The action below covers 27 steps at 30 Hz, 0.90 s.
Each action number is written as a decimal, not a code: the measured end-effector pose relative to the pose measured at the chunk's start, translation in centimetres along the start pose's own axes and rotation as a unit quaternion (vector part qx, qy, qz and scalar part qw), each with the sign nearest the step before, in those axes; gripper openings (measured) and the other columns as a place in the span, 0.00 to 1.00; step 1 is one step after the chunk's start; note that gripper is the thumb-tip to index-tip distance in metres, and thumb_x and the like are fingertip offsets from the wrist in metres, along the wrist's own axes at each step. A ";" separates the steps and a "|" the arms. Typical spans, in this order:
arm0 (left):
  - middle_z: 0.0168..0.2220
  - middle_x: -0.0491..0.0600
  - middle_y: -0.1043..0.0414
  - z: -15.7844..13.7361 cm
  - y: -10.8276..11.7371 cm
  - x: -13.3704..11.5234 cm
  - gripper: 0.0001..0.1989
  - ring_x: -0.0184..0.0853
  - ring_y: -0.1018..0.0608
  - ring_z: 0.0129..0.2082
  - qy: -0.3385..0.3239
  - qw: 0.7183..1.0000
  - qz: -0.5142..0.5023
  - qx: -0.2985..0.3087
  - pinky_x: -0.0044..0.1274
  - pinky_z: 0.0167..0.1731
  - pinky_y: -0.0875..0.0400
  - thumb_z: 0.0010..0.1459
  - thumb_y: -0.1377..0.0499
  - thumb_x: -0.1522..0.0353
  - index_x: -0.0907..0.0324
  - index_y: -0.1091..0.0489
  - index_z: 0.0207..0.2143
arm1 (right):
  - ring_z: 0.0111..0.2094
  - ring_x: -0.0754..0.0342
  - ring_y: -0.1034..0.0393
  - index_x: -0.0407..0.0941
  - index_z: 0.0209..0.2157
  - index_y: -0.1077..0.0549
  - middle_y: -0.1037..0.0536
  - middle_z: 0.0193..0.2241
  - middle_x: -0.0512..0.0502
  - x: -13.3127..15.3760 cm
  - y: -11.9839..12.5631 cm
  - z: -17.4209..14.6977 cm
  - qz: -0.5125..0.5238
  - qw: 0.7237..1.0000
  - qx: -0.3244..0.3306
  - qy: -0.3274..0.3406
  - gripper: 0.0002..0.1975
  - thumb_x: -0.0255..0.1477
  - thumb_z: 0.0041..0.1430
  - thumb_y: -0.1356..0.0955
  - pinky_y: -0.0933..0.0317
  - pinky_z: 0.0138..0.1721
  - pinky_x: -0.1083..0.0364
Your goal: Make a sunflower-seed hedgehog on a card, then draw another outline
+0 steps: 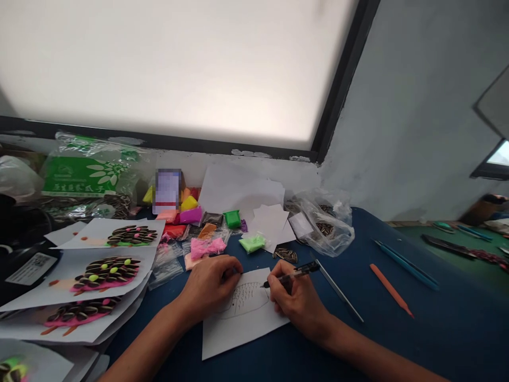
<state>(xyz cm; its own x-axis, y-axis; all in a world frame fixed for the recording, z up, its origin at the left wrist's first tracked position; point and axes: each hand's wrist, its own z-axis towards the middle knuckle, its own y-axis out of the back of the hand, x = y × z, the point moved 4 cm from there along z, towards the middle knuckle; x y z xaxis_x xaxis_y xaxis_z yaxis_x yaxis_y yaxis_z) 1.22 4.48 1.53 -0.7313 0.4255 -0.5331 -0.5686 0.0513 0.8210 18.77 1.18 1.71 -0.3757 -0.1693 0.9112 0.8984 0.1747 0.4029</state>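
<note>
A small white sheet of paper (222, 339) lies tilted on the dark blue table, with a rounded outline and rows of short strokes drawn on it. My left hand (212, 281) rests on the upper left of this sheet, fingers bent and thumb apart, partly covering the drawing. In my right hand (296, 297) is a black gel pen (294, 274), its tip at the upper right of the strokes. Just beyond the sheet sits a little pile of sunflower seeds (285, 255).
Sheets with seed-and-clay hedgehogs (105, 273) are stacked at the left. Coloured clay packets (207, 246), blank white papers (242, 188) and a clear bag of seeds (328, 225) line the back. A silver rod (341, 292), an orange tool (392, 290) and blue tweezers (407, 265) lie right.
</note>
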 end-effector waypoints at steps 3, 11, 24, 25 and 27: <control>0.23 0.44 0.29 -0.1 0.0 -0.1 0.08 0.31 0.29 0.25 -0.001 1.000 0.002 -0.003 0.22 0.24 0.44 0.55 0.46 0.69 0.56 0.26 0.31 | 0.18 0.60 0.38 0.46 0.28 0.39 0.36 0.18 0.56 0.2 0.1 -0.2 -0.023 1.000 0.003 0.021 0.10 0.34 0.61 0.38 0.43 0.18 0.61; 0.23 0.43 0.30 0.0 -0.1 0.0 0.06 0.31 0.29 0.24 0.018 1.000 0.011 0.011 0.21 0.24 0.44 0.54 0.42 0.65 0.55 0.26 0.32 | 0.18 0.60 0.39 0.46 0.29 0.39 0.37 0.19 0.56 0.0 -0.3 -0.1 -0.050 0.997 0.028 0.056 0.09 0.33 0.63 0.39 0.44 0.20 0.61; 0.23 0.43 0.30 0.0 -0.1 0.0 0.05 0.32 0.30 0.25 0.025 1.000 0.006 0.015 0.22 0.25 0.45 0.54 0.42 0.66 0.55 0.27 0.31 | 0.19 0.58 0.40 0.46 0.27 0.39 0.37 0.18 0.56 0.9 -0.2 -0.2 -0.121 0.988 0.015 0.095 0.09 0.31 0.62 0.39 0.47 0.23 0.59; 0.23 0.43 0.30 0.0 -0.1 0.0 0.06 0.32 0.30 0.25 0.024 1.000 0.006 0.015 0.22 0.25 0.45 0.54 0.42 0.66 0.55 0.27 0.31 | 0.19 0.58 0.40 0.46 0.27 0.39 0.37 0.18 0.56 0.9 -0.2 -0.1 -0.128 0.987 0.016 0.099 0.09 0.31 0.62 0.39 0.48 0.23 0.59; 0.23 0.43 0.30 0.0 0.0 0.0 0.06 0.32 0.29 0.25 0.023 1.000 0.005 0.015 0.22 0.25 0.45 0.54 0.43 0.66 0.55 0.27 0.31 | 0.20 0.58 0.41 0.46 0.27 0.38 0.38 0.18 0.55 0.9 -0.2 -0.1 -0.142 0.984 0.018 0.107 0.09 0.30 0.62 0.40 0.48 0.23 0.59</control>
<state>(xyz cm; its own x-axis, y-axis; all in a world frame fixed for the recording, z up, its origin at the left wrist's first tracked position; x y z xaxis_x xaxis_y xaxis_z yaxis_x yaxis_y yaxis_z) 1.29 4.48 1.52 -0.7535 0.3850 -0.5330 -0.5499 0.0753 0.8318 18.28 0.88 2.40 -0.5504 -0.4156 0.7241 0.7539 0.1251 0.6449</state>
